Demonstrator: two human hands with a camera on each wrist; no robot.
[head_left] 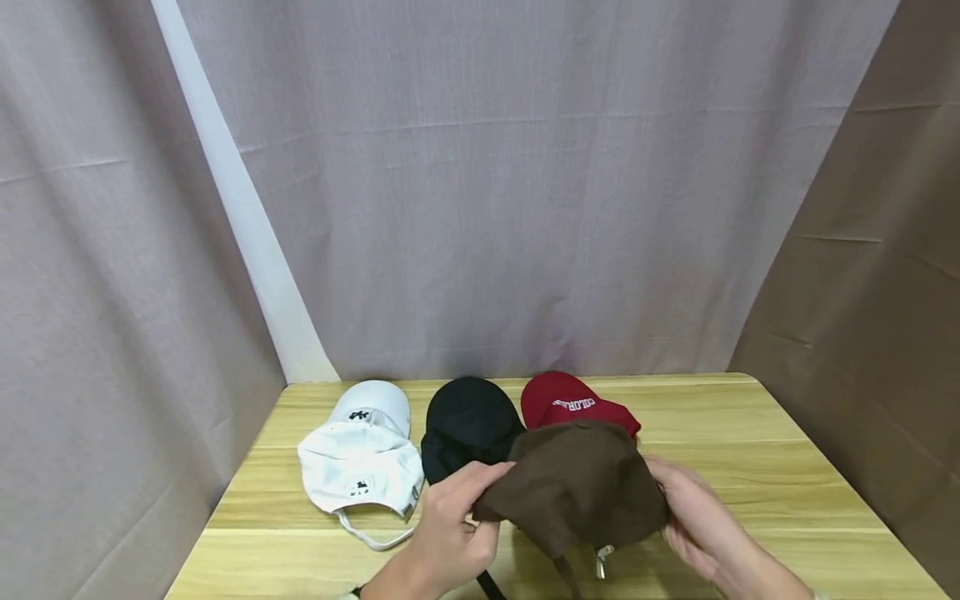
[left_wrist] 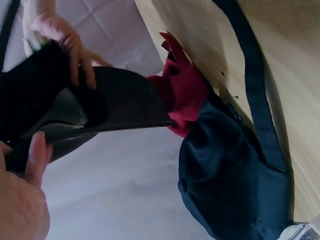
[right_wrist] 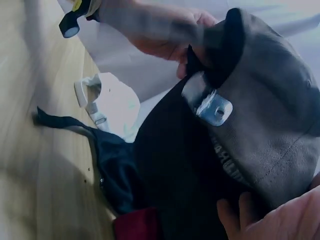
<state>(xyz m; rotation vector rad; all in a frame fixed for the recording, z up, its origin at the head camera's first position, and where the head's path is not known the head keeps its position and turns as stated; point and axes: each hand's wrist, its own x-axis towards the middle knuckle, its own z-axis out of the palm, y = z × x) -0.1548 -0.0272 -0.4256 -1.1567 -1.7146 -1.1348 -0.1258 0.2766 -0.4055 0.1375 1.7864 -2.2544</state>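
A brown cap [head_left: 581,487] is held above the front of the table by both hands. My left hand [head_left: 453,529] pinches its left edge between thumb and fingers. On the opposite side, my right hand [head_left: 693,517] grips the edge, fingertips reaching inside the cap in the right wrist view. A strap with a metal buckle [right_wrist: 217,109] hangs loose from the opening. Behind the brown cap, and partly hidden by it, lies a red cap [head_left: 573,404] with white lettering. To its left is a black cap [head_left: 468,421], its strap [left_wrist: 255,85] trailing on the table.
Two white caps, the rear one [head_left: 386,400] partly covered by the front one [head_left: 360,458], lie at the left of the wooden table [head_left: 712,417]. A loose white strap [head_left: 375,543] curls toward the front. Grey curtains [head_left: 525,208] stand behind and beside the table.
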